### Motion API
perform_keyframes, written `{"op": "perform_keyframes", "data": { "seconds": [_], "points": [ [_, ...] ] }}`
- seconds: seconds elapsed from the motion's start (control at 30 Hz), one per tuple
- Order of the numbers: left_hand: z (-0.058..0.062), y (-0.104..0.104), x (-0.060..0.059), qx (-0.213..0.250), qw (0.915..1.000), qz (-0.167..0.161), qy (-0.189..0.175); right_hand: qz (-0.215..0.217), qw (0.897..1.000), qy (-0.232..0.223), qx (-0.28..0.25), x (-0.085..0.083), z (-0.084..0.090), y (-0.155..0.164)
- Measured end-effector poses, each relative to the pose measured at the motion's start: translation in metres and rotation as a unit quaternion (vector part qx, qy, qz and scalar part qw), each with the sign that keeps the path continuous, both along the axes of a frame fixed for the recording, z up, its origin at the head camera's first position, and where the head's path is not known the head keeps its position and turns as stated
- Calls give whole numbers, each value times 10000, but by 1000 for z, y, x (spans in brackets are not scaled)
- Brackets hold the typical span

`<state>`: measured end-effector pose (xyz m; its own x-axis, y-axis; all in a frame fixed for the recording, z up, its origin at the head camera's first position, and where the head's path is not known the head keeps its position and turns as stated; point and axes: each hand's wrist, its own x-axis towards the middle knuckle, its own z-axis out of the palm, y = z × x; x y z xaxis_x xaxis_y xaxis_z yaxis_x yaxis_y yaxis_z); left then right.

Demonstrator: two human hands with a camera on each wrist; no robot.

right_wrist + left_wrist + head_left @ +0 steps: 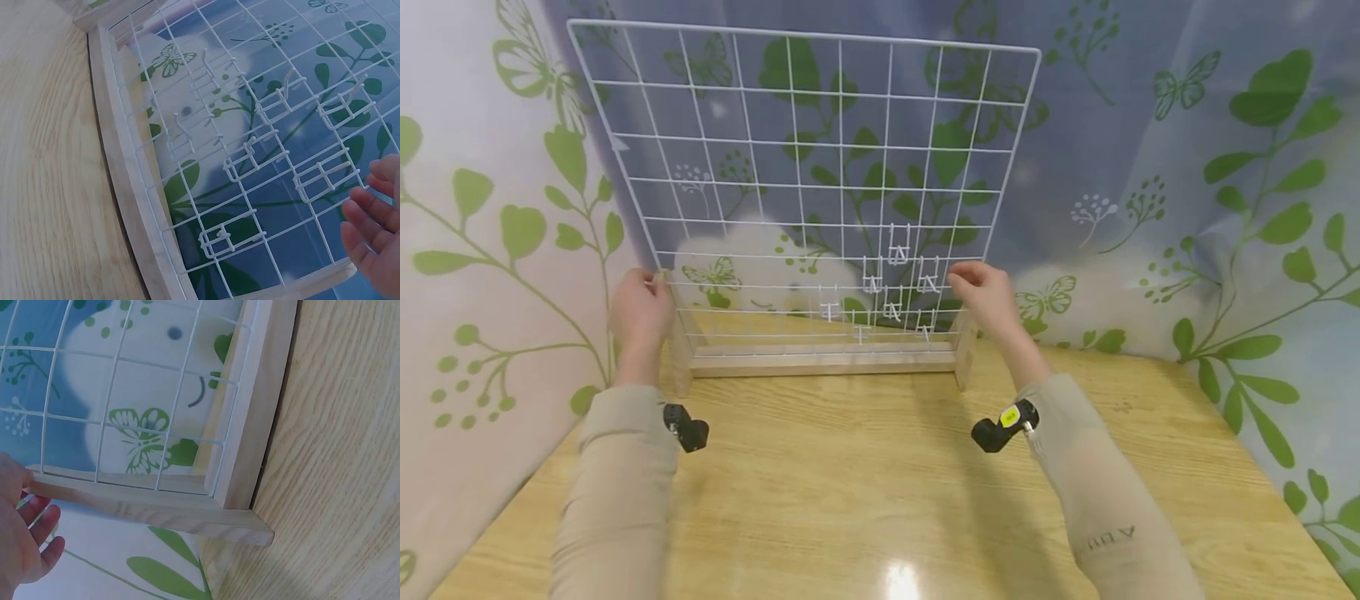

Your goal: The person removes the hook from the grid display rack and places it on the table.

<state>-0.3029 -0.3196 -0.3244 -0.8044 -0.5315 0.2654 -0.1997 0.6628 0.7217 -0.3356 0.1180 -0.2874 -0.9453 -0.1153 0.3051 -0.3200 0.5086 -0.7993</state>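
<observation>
Wire rack (840,144) standing in its wooden stand (823,364), left hand (642,308) pinching the left post (150,507)!
Looks light, stiff, maybe slick; the posts seem the surest hold. Right hand (988,292), fingers loosely bent, holds nothing beside the right post (964,346). Bent white hooks (899,250) dot the square mesh; grained table (820,475) below, leaf-printed curtain (1112,125) behind.

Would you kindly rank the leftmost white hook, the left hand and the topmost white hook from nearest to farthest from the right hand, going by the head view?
From the right hand:
1. Topmost white hook: right of the wire grid's middle.
2. Leftmost white hook: lower, near the grid's middle.
3. Left hand: at the grid's left edge.
</observation>
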Motion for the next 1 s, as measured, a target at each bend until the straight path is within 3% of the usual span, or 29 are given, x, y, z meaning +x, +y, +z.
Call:
{"op": "perform_keyframes", "data": {
  "seconds": [0.23, 0.6, 1.0],
  "points": [
    [0, 0, 0, -191, 9998, 35, -40, 265, 9989, -379, -70, -5, 3, -5],
    [2, 0, 4, -344, 9992, 27, -182, 330, 9968, -699, -193, -13, -2, -18],
    [-3, -2, -1, -347, 9994, 25, -86, 147, 9785, -1550, -1356, -20, -6, -30]
  ]
}}
